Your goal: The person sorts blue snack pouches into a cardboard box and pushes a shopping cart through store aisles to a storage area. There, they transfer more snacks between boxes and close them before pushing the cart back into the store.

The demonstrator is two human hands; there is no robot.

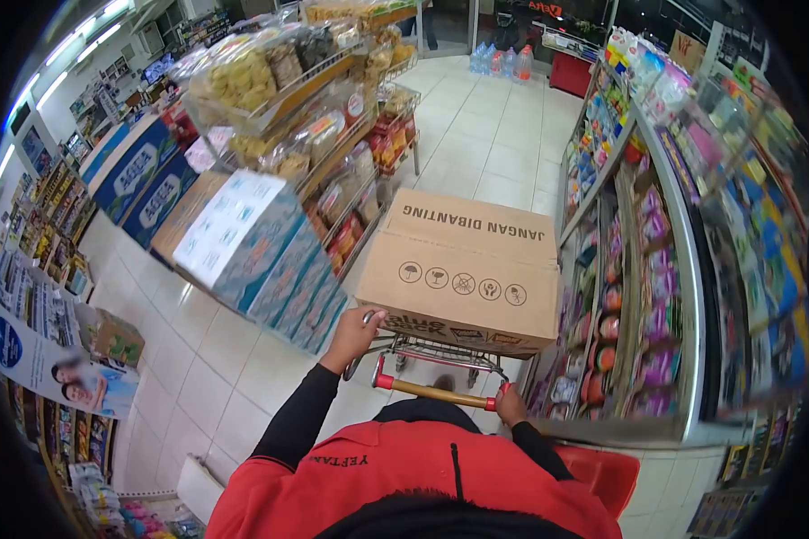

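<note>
A large brown cardboard box (463,260) rests on top of a metal shopping cart (440,350). The cart's handle bar (436,393) is yellowish with red ends. My left hand (355,340) is at the box's near left corner, its fingers closed round the cart's metal frame. Beside the red right end of the handle is my right hand (511,405), closed on the cart at that end.
Stacked blue-and-white cartons (265,256) stand close on the left, with blue boxes (144,184) behind. A snack rack (324,126) rises beyond them. Along the right runs a stocked shelf (620,296). Water bottles (503,63) stand on the tiled floor (485,135) ahead.
</note>
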